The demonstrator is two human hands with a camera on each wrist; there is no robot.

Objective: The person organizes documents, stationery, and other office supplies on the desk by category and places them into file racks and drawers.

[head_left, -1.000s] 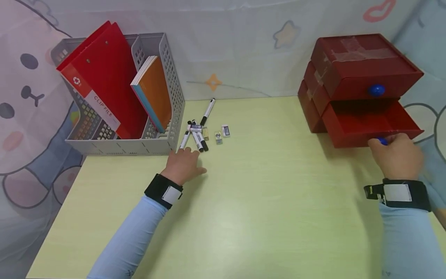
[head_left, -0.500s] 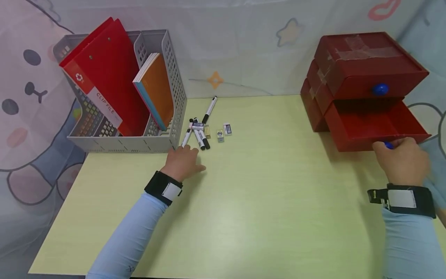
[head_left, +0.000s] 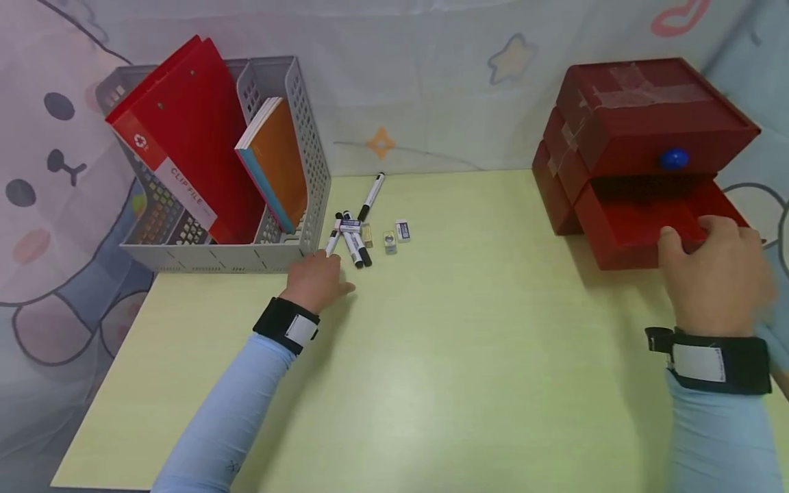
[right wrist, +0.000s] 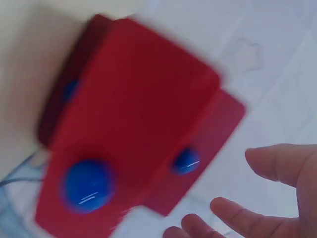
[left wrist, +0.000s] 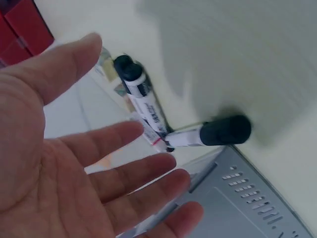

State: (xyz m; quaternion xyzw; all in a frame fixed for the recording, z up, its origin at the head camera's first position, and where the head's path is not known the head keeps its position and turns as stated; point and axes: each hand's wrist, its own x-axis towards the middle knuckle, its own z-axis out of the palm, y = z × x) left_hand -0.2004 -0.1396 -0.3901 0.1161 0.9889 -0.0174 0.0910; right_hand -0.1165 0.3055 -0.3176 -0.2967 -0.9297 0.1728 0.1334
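My left hand (head_left: 313, 281) is over the table at the front right corner of the grey basket, its fingertips reaching the near end of a black-capped marker (head_left: 332, 241). The left wrist view shows its fingers extended, thumb apart, nothing held; a marker (left wrist: 225, 131) lies beyond them. More markers (head_left: 357, 250) are heaped there with a white eraser (head_left: 350, 226) on top. My right hand (head_left: 718, 281) hovers in front of the pulled-out red drawer (head_left: 629, 239), thumb and fingers apart. In the right wrist view, the drawer's blue knob (right wrist: 89, 184) stands free of the fingers.
The grey basket (head_left: 203, 259) holds a red clip file (head_left: 191, 144) and notebooks (head_left: 277, 164). Another marker (head_left: 372, 195) lies behind the heap. Right of it are an eraser (head_left: 403, 231) and small blocks (head_left: 390, 242). A closed upper drawer (head_left: 653, 116) tops the red stack.
The drawer came further out in my right hand's grip; that hand has since let go of the knob and risen off it. My left hand has edged toward the markers.
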